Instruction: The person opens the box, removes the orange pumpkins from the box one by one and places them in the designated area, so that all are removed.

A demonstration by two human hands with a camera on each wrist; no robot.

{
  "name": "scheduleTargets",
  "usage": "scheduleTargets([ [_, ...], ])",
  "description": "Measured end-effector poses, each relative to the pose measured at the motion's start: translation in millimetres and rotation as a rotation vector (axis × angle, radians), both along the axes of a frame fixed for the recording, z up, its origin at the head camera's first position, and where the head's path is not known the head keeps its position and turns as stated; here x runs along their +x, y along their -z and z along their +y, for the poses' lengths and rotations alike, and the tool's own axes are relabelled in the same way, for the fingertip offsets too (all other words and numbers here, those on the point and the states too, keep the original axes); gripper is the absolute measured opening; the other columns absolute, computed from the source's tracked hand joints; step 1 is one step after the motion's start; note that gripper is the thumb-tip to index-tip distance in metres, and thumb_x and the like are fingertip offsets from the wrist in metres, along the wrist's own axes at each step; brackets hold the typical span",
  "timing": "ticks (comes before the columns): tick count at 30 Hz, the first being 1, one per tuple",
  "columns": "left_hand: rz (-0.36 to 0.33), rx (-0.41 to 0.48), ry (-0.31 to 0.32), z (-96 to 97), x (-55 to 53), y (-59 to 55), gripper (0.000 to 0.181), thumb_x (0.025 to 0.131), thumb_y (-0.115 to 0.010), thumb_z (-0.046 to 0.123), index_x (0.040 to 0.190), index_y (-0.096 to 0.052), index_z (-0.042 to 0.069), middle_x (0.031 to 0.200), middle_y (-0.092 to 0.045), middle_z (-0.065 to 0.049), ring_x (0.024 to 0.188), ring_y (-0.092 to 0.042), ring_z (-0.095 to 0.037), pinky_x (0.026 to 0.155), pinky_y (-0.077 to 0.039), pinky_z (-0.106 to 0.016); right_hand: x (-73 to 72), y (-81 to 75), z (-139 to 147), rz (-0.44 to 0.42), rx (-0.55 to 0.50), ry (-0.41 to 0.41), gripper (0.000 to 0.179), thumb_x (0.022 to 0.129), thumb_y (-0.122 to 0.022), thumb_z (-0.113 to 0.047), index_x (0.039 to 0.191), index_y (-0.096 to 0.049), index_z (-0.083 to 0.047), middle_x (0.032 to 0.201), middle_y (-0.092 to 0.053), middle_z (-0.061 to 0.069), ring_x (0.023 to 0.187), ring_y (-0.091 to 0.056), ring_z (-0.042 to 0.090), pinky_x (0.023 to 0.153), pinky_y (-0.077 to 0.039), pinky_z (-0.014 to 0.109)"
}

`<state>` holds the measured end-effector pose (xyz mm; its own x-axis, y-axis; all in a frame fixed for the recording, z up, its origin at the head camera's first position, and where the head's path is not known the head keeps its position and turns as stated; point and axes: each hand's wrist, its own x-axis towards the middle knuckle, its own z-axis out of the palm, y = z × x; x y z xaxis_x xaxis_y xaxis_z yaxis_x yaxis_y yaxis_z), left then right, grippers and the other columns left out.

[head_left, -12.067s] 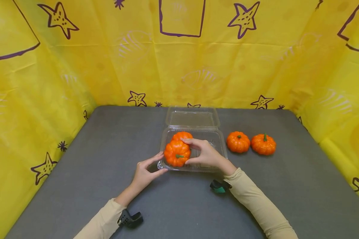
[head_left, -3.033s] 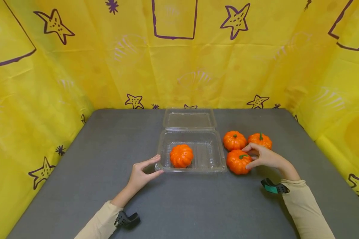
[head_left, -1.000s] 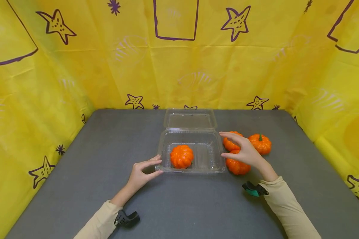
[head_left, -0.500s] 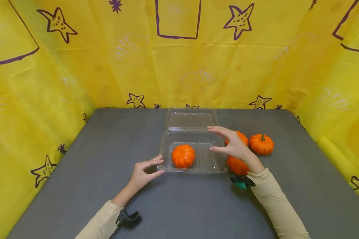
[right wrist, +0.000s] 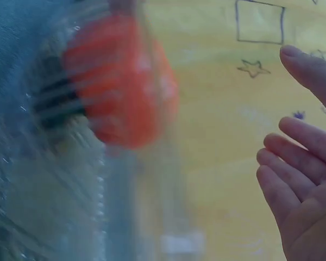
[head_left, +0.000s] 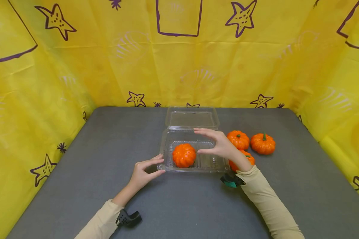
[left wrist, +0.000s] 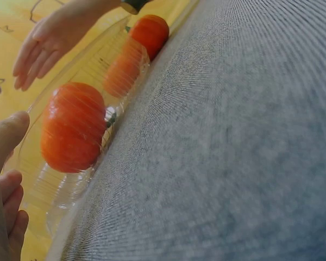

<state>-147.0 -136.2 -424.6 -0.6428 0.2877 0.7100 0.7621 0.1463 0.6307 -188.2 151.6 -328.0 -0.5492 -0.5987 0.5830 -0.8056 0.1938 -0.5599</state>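
Observation:
A clear plastic clamshell container lies with its lid folded back. Inside its left half rests one small orange pumpkin, also seen through the ribbed wall in the left wrist view as a pumpkin. My left hand is at the container's front left corner, fingertips at the rim, thumb spread apart. Above the container's right half my right hand reaches in from the right, thumb and fingers apart around nothing, fingertips just right of the pumpkin. The right wrist view shows the hand with extended fingers.
Right of the container sit three more pumpkins: one at the back, one farther right, and a front pumpkin partly covered by my right wrist. A grey tabletop meets yellow patterned cloth at the back and sides.
Earlier two pumpkins were in the container; my right hand set one down on the table at right and let go. It has since moved left over the container. The left hand stays put.

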Motion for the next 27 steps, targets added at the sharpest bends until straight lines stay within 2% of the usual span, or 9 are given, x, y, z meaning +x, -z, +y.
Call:
scheduleTargets([
  [4,0.009,-0.001,-0.001,0.4,-0.2,-0.7,0.039,0.054,-0.077,-0.015,0.091,-0.065,-0.011,0.097,-0.060,-0.029,0.094,-0.058,-0.036,0.087,-0.042,-0.026,0.3,7.6,-5.4,-0.018,0.004,-0.034,0.057,0.060,-0.078,0.007,0.111,-0.053,0.014,0.115,-0.052,0.027,0.107,-0.050,0.036,0.091,-0.040,0.034],
  [9,0.009,-0.005,-0.001,0.6,-0.6,-1.1,0.039,0.053,-0.077,-0.015,0.090,-0.065,-0.012,0.097,-0.060,-0.029,0.094,-0.058,-0.037,0.087,-0.042,-0.027,-0.4,18.6,-7.5,-0.138,-0.009,-0.088,0.056,0.064,-0.076,0.007,0.114,-0.051,0.013,0.119,-0.050,0.026,0.112,-0.047,0.034,0.094,-0.037,0.035],
  [12,0.006,-0.006,-0.001,0.2,0.1,-0.3,0.038,0.054,-0.077,-0.015,0.090,-0.064,-0.013,0.097,-0.060,-0.029,0.094,-0.058,-0.037,0.088,-0.042,-0.027,-1.0,23.7,-8.8,-0.175,-0.019,-0.112,0.057,0.064,-0.076,0.007,0.115,-0.052,0.012,0.120,-0.050,0.026,0.114,-0.045,0.033,0.096,-0.034,0.035],
  [21,0.003,-0.011,-0.017,-0.1,3.0,-0.6,0.038,0.054,-0.077,-0.014,0.090,-0.064,-0.012,0.097,-0.060,-0.027,0.095,-0.059,-0.033,0.088,-0.042,-0.026,-3.7,34.6,-14.2,-0.225,0.006,-0.194,0.047,0.063,-0.076,0.008,0.106,-0.057,0.013,0.117,-0.051,0.027,0.114,-0.043,0.038,0.096,-0.034,0.037],
  [27,0.039,-0.008,-0.002,0.5,1.1,-1.3,0.037,0.055,-0.078,-0.012,0.089,-0.064,-0.013,0.096,-0.060,-0.028,0.093,-0.059,-0.035,0.087,-0.042,-0.027,-4.0,38.9,-14.9,-0.269,0.040,-0.218,0.037,0.066,-0.075,0.007,0.100,-0.061,0.011,0.114,-0.053,0.027,0.114,-0.041,0.042,0.097,-0.033,0.037],
])
